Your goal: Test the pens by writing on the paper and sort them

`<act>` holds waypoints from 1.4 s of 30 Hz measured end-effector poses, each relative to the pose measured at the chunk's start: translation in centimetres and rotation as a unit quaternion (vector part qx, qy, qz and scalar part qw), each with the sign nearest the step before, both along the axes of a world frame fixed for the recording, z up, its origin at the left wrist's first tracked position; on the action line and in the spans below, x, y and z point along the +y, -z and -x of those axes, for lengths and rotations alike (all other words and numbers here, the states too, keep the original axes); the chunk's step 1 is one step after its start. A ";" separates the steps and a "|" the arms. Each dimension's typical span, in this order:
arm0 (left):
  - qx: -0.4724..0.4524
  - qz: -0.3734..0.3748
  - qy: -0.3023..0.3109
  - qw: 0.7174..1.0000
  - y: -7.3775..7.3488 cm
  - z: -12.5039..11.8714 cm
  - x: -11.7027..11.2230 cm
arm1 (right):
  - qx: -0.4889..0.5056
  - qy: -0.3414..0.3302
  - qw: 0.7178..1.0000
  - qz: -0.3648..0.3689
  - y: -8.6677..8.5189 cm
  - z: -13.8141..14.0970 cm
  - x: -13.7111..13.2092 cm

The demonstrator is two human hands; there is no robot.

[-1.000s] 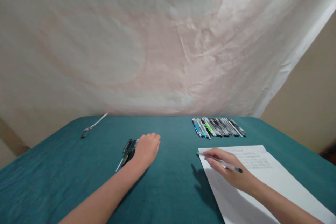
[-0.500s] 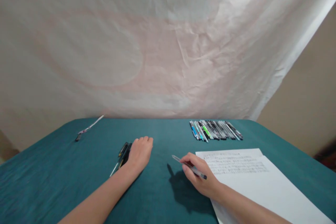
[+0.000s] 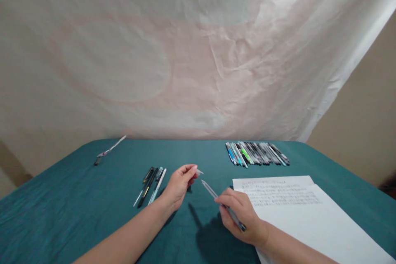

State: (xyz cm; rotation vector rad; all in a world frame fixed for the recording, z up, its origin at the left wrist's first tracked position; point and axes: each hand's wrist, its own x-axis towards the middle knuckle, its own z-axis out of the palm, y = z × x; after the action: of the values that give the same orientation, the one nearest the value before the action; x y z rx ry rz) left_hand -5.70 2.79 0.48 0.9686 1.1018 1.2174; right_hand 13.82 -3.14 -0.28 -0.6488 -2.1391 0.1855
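Observation:
My left hand (image 3: 179,185) is closed in a pinch around a small clear pen cap (image 3: 200,172), only part of which shows past the fingertips. Between the thumb and fingers of my right hand (image 3: 241,216) is a clear pen (image 3: 209,189), its tip slanting up and left, just short of the cap. The dark back end of that pen sticks out below the palm. Several pens, among them a black pen (image 3: 147,187) and a white pen (image 3: 160,183), lie side by side left of my left hand.
Several more pens (image 3: 256,153) lie in a tight row at the back right. Handwritten paper sheets (image 3: 287,214) lie under and beside my right forearm. A thin white strap-like item (image 3: 113,147) rests at the back left of the green tablecloth (image 3: 77,206). A pale sheet (image 3: 185,70) hangs behind.
My left hand has moved right, away from the pens on the left, and now pinches the cap. Those pens are more fully visible. My right hand has shifted slightly down and right with the pen.

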 end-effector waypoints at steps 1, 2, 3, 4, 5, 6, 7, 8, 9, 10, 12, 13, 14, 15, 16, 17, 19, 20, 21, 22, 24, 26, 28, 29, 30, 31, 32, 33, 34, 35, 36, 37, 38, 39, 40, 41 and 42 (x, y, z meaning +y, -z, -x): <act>-0.017 0.009 0.000 1.000 0.2 -0.2 -0.2 | -0.004 -0.005 1.000 0.001 0.0 0.1 0.0; -0.027 0.013 0.001 1.000 0.3 -0.3 -0.3 | -0.005 -0.007 1.000 0.005 -0.1 0.1 0.0; -0.031 0.014 0.003 0.999 0.3 -0.4 -0.4 | -0.003 -0.007 1.000 0.009 -0.1 0.2 0.0; -0.037 0.016 0.005 0.999 0.3 -0.4 -0.5 | 0.000 -0.006 1.000 0.013 -0.1 0.2 0.1; -0.044 0.019 0.007 0.999 0.3 -0.5 -0.6 | 0.003 -0.005 1.000 0.017 -0.1 0.2 0.2; -0.049 0.021 0.009 0.999 0.3 -0.5 -0.6 | 0.006 -0.004 1.000 0.020 -0.1 0.2 0.2; -0.054 0.023 0.011 0.998 0.3 -0.5 -0.6 | 0.008 -0.003 1.000 0.022 -0.1 0.2 0.3; -0.058 0.026 0.013 0.998 0.3 -0.5 -0.6 | 0.009 -0.003 1.000 0.024 -0.1 0.2 0.3; -0.061 0.027 0.015 0.998 0.2 -0.5 -0.6 | 0.009 -0.002 1.000 0.025 0.0 0.3 0.3; -0.064 0.029 0.018 0.997 0.2 -0.5 -0.6 | 0.008 0.000 1.000 0.027 0.0 0.3 0.4; -0.068 0.033 0.023 0.997 0.2 -0.5 -0.7 | 0.007 0.002 1.000 0.029 -0.1 0.3 0.4; -0.070 0.034 0.026 0.997 0.1 -0.5 -0.7 | 0.007 0.003 1.000 0.030 -0.1 0.3 0.4; -0.071 0.036 0.029 0.996 0.1 -0.5 -0.8 | 0.007 0.004 0.999 0.031 -0.1 0.3 0.3; -0.073 0.037 0.032 0.996 0.0 -0.5 -0.8 | 0.007 0.004 0.999 0.031 -0.2 0.3 0.3; -0.074 0.038 0.034 0.996 0.0 -0.5 -0.8 | 0.008 0.004 0.999 0.031 -0.2 0.2 0.3; -0.075 0.038 0.036 0.996 0.0 -0.5 -0.8 | 0.008 0.004 0.999 0.031 -0.3 0.2 0.3; -0.078 0.040 0.038 0.995 -0.1 -0.5 -0.9 | 0.009 0.004 1.000 0.029 -0.3 0.2 0.3; -0.079 0.040 0.039 0.995 -0.1 -0.5 -0.9 | 0.009 0.005 1.000 0.028 -0.4 0.2 0.3; -0.079 0.041 0.040 0.995 -0.1 -0.4 -0.9 | 0.009 0.006 1.000 0.027 -0.4 0.2 0.3; -0.077 0.041 0.042 0.995 -0.1 -0.4 -0.9 | 0.010 0.007 1.000 0.026 -0.4 0.2 0.3; -0.071 0.042 0.048 0.995 0.0 -0.4 -0.9 | 0.009 0.009 1.000 0.026 -0.4 0.2 0.3; -0.065 0.042 0.057 0.995 0.0 -0.4 -0.9 | 0.011 0.008 0.999 0.029 -0.3 0.2 0.2; -0.065 0.043 0.065 0.995 0.0 -0.4 -1.0 | 0.014 0.007 0.999 0.035 -0.3 0.2 0.2; -0.066 0.043 0.068 0.995 0.0 -0.5 -1.0 | 0.014 0.006 0.999 0.038 -0.2 0.1 0.3; -0.068 0.044 0.070 0.994 0.0 -0.6 -1.1 | 0.013 0.006 0.999 0.040 -0.2 0.1 0.3; -0.070 0.045 0.070 0.994 -0.1 -0.6 -1.1 | 0.008 0.005 0.999 0.042 -0.2 0.1 0.3; -0.073 0.045 0.069 0.994 -0.1 -0.6 -1.2 | -0.001 0.005 0.999 0.043 -0.2 0.2 0.3; -0.076 0.044 0.069 0.994 -0.1 -0.7 -1.2 | -0.014 0.005 0.999 0.041 -0.2 0.2 0.4; -0.077 0.043 0.068 0.994 -0.1 -0.7 -1.3 | -0.030 0.006 0.999 0.036 -0.2 0.2 0.4; -0.077 0.041 0.066 0.994 -0.2 -0.7 -1.3 | -0.048 0.007 0.998 0.028 -0.2 0.3 0.4; -0.077 0.039 0.063 0.994 -0.3 -0.8 -1.3 | -0.065 0.009 0.998 0.017 -0.2 0.3 0.4; -0.077 0.037 0.058 0.995 -0.3 -0.8 -1.3 | -0.080 0.011 0.997 0.005 -0.1 0.4 0.5; -0.077 0.036 0.053 0.995 -0.4 -0.9 -1.4 | -0.092 0.013 0.996 -0.008 0.0 0.5 0.5; -0.079 0.035 0.048 0.995 -0.5 -1.0 -1.4 | -0.102 0.016 0.994 -0.021 0.0 0.6 0.5; -0.082 0.034 0.042 0.995 -0.5 -1.1 -1.5 | -0.109 0.019 0.993 -0.035 0.1 0.6 0.5; -0.085 0.034 0.036 0.995 -0.6 -1.2 -1.6 | -0.114 0.021 0.992 -0.051 0.2 0.7 0.6; -0.088 0.033 0.032 0.995 -0.6 -1.3 -1.7 | -0.117 0.023 0.991 -0.067 0.3 0.8 0.6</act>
State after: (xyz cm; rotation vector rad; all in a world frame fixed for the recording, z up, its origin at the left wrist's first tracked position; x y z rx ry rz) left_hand -4.45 1.12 1.09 0.8234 0.9601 1.1826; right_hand 13.05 -2.57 -0.60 -0.6671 -2.3356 -0.0625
